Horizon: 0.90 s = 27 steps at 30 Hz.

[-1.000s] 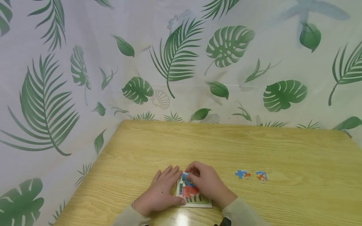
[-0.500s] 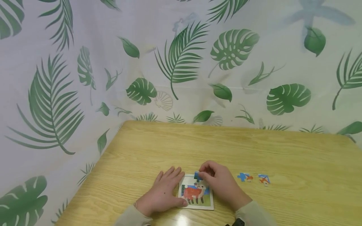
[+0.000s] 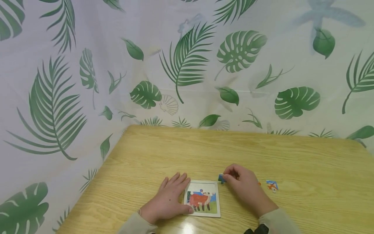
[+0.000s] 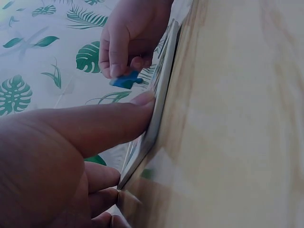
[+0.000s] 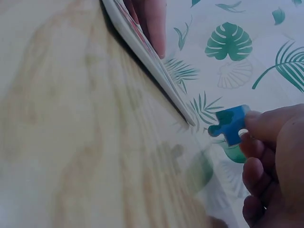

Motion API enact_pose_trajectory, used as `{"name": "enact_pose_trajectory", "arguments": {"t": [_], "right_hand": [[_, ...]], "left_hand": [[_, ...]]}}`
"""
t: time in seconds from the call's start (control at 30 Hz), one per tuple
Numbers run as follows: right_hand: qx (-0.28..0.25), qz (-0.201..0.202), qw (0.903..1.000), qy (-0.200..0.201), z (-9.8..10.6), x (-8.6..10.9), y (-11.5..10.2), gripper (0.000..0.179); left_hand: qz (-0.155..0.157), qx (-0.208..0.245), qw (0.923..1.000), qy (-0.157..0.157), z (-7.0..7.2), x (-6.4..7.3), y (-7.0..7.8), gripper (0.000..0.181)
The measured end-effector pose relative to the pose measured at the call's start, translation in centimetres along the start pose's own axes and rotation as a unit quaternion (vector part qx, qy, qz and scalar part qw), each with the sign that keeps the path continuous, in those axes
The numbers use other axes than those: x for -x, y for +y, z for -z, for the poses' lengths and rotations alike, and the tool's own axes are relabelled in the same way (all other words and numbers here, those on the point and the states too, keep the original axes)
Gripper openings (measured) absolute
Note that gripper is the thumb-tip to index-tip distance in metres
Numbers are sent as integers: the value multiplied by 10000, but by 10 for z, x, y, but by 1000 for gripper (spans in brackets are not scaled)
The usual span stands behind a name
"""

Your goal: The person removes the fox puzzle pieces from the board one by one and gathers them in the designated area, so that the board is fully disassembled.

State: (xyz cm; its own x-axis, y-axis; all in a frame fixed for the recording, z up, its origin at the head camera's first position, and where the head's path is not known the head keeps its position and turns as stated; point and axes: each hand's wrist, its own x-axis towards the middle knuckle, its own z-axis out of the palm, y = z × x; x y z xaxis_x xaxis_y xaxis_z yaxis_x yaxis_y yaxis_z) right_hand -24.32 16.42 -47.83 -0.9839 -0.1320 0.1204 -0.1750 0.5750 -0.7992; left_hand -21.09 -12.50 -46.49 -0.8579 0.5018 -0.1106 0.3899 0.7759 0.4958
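A square puzzle tray with a pale rim (image 3: 218, 203) lies on the table, showing a red-bodied animal on grass; its upper strip is bare. My left hand (image 3: 169, 199) rests against the tray's left side with fingers extended, its thumb on the front left corner. Beyond the tray's upper right corner, my right hand (image 3: 248, 187) pinches a blue and dark green jigsaw piece (image 5: 230, 124) between thumb and fingers. That piece is off the tray; in the left wrist view the jigsaw piece (image 4: 124, 81) appears past my left thumb.
To the right on the wooden table (image 3: 175, 146) lies a loose blue and orange jigsaw piece (image 3: 272, 185). Another piece is mostly hidden by my right hand, only an orange bit showing. A leaf-printed curtain (image 3: 198, 65) borders the table's back and left.
My right hand has lifted the blue-green jigsaw piece from the tray's upper part and carried it right, past the rim. My left hand stays at the tray.
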Motion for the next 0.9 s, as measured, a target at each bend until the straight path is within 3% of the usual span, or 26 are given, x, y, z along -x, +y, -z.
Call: {"name": "enact_pose_trajectory", "arguments": {"t": [0.23,0.4,0.57,0.77,0.9], "right_hand": [[647,139,9978,0,5,-4,9,5],[1382,192,9902,42,12,-6,15,5],[1777,359,9834,-17,18,-8,16,4],[2540,838,9635,129,14,-12,15,4],[2872,943,9531,118,13,-10,11,8]], "left_hand": [[-11,38,10000,-12,0,0,0,98],[6,54,10000,-22,0,0,0,98],[8,74,10000,-47,-1,-1,0,98],[-41,57,10000,-63,-1,-1,0,96],[-44,70,9999,-57,-1,-1,0,96]]}}
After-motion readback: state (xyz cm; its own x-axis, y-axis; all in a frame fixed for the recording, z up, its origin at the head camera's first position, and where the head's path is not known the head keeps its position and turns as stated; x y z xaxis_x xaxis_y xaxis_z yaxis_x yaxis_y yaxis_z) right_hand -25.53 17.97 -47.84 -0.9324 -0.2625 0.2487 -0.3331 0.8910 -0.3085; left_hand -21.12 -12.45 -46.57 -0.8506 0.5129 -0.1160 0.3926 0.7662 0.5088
